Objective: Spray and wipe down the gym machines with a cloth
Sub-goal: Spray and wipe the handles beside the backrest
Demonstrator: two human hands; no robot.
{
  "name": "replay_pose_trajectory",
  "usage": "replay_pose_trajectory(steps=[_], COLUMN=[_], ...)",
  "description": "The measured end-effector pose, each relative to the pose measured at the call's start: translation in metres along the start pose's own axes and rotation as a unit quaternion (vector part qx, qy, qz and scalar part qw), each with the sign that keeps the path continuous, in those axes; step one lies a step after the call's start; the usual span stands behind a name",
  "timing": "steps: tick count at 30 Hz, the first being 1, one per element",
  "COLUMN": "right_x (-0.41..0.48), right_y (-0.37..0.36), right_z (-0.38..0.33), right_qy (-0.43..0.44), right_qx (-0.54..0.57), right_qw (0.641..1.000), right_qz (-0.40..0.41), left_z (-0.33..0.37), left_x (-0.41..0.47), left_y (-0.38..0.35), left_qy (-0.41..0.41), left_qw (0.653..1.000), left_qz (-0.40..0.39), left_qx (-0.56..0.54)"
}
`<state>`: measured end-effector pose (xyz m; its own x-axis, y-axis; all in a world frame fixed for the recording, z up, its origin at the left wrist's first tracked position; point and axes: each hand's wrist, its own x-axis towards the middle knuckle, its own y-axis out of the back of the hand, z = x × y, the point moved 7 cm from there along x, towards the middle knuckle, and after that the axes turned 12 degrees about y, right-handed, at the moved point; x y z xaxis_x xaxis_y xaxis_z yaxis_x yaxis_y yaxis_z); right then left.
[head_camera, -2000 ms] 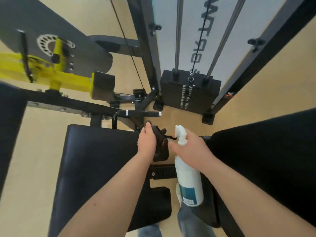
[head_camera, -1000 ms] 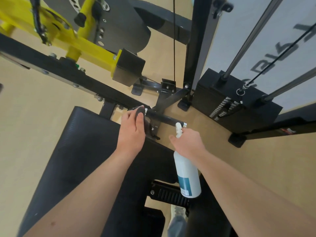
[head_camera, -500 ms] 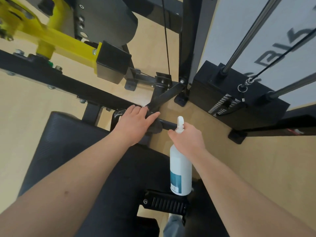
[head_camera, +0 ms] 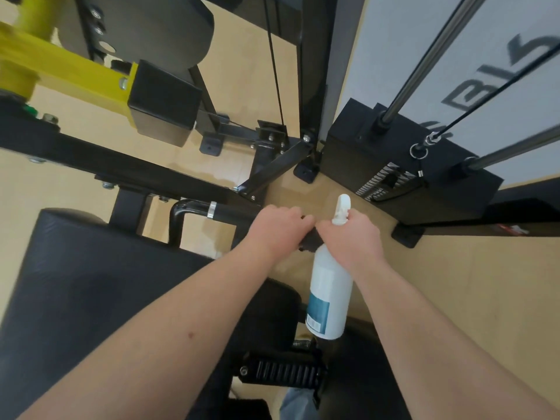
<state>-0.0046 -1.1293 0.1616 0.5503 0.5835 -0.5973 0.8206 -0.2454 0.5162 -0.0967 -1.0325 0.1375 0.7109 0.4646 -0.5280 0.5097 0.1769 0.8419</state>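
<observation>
My left hand [head_camera: 277, 227] is curled over the right end of the machine's black handle bar [head_camera: 225, 211], with a dark cloth [head_camera: 309, 242] under it; only a corner of the cloth shows between my hands. My right hand [head_camera: 353, 237] grips the neck of a white spray bottle [head_camera: 328, 295] with a blue label, its nozzle pointing up and away. Both hands almost touch. The black padded seat [head_camera: 91, 283] lies below and to the left.
A black weight stack [head_camera: 403, 165] with chrome guide rods and a cable stands at the upper right. A yellow lever arm [head_camera: 69, 74] and black frame beams cross the upper left. The wooden floor [head_camera: 472, 286] lies to the right. A ribbed foot pedal [head_camera: 285, 372] is below.
My left hand slid with the cloth along the handle bar to its right end, uncovering the bar's bend and chrome ring. My right hand and the bottle stayed close by.
</observation>
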Motion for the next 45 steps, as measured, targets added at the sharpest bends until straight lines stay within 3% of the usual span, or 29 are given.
replay_pose_trajectory(steps=[11,14,18,23,30,36,45], right_x=[-0.007,-0.007,-0.003,-0.002,-0.004,-0.014,-0.014], right_y=[-0.024,-0.031,-0.027,-0.02,-0.01,-0.026,-0.036], right_z=[-0.003,-0.002,-0.002,-0.004,-0.009,-0.011,-0.012], right_qy=[-0.015,-0.01,-0.019,-0.022,0.009,0.016,0.031], right_qx=[0.06,0.058,0.091,0.078,0.021,0.028,0.012], right_qw=[0.998,0.998,0.995,0.997,1.0,0.999,0.999], right_qz=[-0.031,-0.038,-0.02,-0.002,0.015,-0.015,-0.012], left_z=[-0.106,-0.092,-0.086,-0.017,-0.03,-0.084,-0.046], left_x=[-0.048,-0.036,-0.03,-0.009,-0.05,-0.102,-0.073], left_y=[0.02,0.014,0.016,0.005,-0.012,-0.03,-0.038], left_qy=[0.212,0.206,0.177,0.064,0.052,0.147,0.232], left_qw=[0.975,0.978,0.982,0.998,0.988,0.979,0.967], left_qz=[0.056,0.015,0.035,0.027,0.145,0.144,0.086], left_qx=[0.045,0.037,0.05,-0.007,-0.029,-0.011,-0.066])
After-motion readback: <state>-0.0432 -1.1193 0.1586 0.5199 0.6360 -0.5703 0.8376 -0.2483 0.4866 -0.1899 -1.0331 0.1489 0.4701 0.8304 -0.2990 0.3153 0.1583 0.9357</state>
